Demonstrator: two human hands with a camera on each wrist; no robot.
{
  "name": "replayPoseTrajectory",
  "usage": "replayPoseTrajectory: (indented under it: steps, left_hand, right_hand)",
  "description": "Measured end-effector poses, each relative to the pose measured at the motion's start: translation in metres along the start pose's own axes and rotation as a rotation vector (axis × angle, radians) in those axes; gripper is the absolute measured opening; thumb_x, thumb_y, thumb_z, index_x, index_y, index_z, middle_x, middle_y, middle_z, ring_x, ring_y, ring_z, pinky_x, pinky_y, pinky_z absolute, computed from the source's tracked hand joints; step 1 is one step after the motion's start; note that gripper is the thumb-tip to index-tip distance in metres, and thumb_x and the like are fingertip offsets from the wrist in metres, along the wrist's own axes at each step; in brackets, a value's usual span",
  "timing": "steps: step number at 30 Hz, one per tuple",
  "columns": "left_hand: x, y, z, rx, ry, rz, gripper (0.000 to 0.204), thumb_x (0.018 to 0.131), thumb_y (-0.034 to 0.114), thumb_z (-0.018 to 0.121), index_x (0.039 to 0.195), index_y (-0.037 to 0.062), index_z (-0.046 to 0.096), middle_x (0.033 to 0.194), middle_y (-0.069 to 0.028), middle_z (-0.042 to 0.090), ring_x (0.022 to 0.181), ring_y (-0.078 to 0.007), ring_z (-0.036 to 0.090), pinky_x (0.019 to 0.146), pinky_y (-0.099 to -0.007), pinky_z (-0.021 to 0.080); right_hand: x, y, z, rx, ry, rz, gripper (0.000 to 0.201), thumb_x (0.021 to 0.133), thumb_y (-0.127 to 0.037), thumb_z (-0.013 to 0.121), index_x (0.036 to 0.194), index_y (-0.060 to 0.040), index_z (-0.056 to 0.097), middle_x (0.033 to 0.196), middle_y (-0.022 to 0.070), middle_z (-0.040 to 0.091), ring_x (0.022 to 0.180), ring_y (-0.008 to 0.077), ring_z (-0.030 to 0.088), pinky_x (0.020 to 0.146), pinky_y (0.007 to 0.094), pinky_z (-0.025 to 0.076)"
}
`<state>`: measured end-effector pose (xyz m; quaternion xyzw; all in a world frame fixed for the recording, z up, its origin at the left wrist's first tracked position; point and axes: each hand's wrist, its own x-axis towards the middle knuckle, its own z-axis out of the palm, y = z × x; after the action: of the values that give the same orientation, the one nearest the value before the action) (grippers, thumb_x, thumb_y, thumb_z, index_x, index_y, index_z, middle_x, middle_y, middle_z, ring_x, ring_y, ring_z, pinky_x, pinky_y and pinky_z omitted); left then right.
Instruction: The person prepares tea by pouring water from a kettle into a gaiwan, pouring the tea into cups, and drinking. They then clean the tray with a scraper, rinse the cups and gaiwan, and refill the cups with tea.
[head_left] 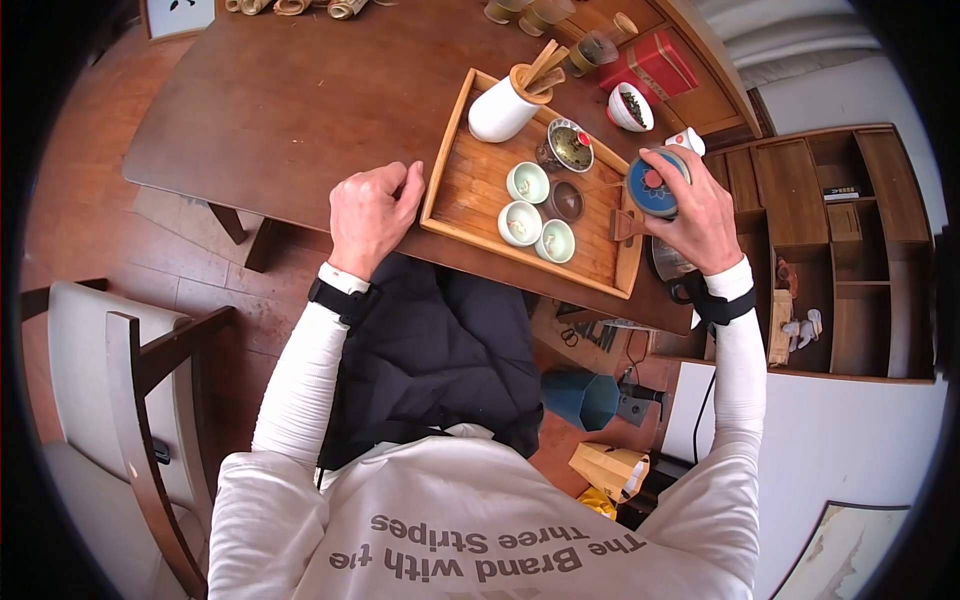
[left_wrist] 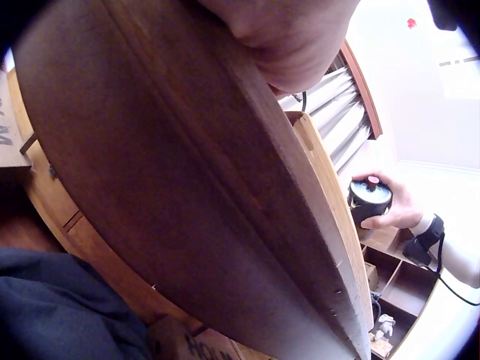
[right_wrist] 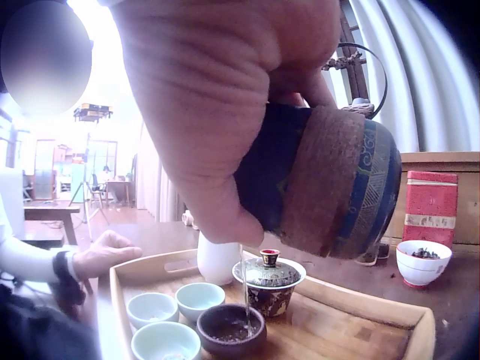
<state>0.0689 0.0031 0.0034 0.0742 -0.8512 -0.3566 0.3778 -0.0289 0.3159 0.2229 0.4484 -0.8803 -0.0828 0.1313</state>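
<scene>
My right hand (head_left: 705, 215) grips a blue teapot (right_wrist: 300, 180) with a brown band and a red-knobbed lid, tilted over the right part of the wooden tray (head_left: 468, 175). A thin stream falls from it into a small dark brown cup (right_wrist: 231, 343), as the right wrist view shows. Beside that cup stand three pale green cups (head_left: 520, 223). Just behind it sits a dark patterned lidded bowl (right_wrist: 270, 283). My left hand (head_left: 372, 215) rests at the table's front edge, left of the tray, fingers loosely curled, holding nothing.
A white holder (head_left: 494, 112) with wooden tools stands at the tray's back left. Beyond the tray are a white bowl (right_wrist: 423, 264) of dark leaves, a red box (head_left: 652, 66) and glass containers (head_left: 592, 52). A chair (head_left: 125, 340) stands at the left.
</scene>
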Motion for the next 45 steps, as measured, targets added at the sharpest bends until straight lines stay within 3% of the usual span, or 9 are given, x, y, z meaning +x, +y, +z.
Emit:
replayPoseTrajectory:
  steps: [12, 20, 33, 40, 45]
  left_hand:
    - [0.000, 0.000, 0.000, -0.009, 0.004, -0.005, 0.042, 0.092, 0.023, 0.073, 0.059, 0.0061, 0.054, 0.056, -0.0141, 0.057, 0.052, -0.0357, 0.058, 0.050, -0.0448, 0.046]
    - [0.000, 0.001, 0.000, -0.008, 0.011, 0.000, 0.042, 0.092, 0.023, 0.073, 0.059, 0.0059, 0.054, 0.056, -0.0141, 0.056, 0.052, -0.0357, 0.058, 0.050, -0.0447, 0.046]
    - [0.000, 0.002, -0.001, -0.025, 0.008, -0.011, 0.041, 0.092, 0.022, 0.073, 0.059, 0.0059, 0.054, 0.056, -0.0145, 0.056, 0.052, -0.0359, 0.058, 0.050, -0.0450, 0.046]
    - [0.000, 0.000, 0.000, -0.018, 0.012, -0.003, 0.043, 0.092, 0.022, 0.073, 0.058, 0.0062, 0.053, 0.055, -0.0138, 0.056, 0.051, -0.0352, 0.057, 0.050, -0.0450, 0.045]
    - [0.000, 0.000, -0.001, -0.029, 0.023, 0.005, 0.042, 0.092, 0.022, 0.073, 0.058, 0.0063, 0.053, 0.055, -0.0135, 0.056, 0.051, -0.0349, 0.057, 0.050, -0.0448, 0.045]
  right_hand:
    - [-0.001, -0.001, -0.004, -0.013, 0.012, -0.030, 0.078, 0.062, -0.006, 0.087, 0.135, -0.0191, 0.061, 0.128, 0.0095, 0.061, 0.108, 0.0326, 0.067, 0.086, 0.0415, 0.058]
    - [-0.002, -0.008, 0.016, 0.213, -0.011, 0.127, 0.069, 0.067, -0.011, 0.083, 0.133, -0.0188, 0.063, 0.129, 0.0101, 0.063, 0.109, 0.0359, 0.068, 0.086, 0.0433, 0.059]
    - [0.019, -0.016, 0.031, 0.289, -0.058, 0.132, 0.073, 0.067, -0.012, 0.083, 0.137, -0.0156, 0.060, 0.130, 0.0111, 0.062, 0.113, 0.0358, 0.066, 0.093, 0.0436, 0.057]
    - [0.037, -0.027, 0.034, 0.173, -0.078, -0.001, 0.073, 0.068, -0.010, 0.083, 0.136, -0.0188, 0.060, 0.130, 0.0102, 0.061, 0.108, 0.0369, 0.067, 0.087, 0.0455, 0.058]
    - [0.045, -0.034, 0.028, 0.080, -0.050, -0.094, 0.073, 0.067, -0.009, 0.084, 0.135, -0.0183, 0.059, 0.120, 0.0098, 0.062, 0.104, 0.0343, 0.067, 0.084, 0.0432, 0.059]
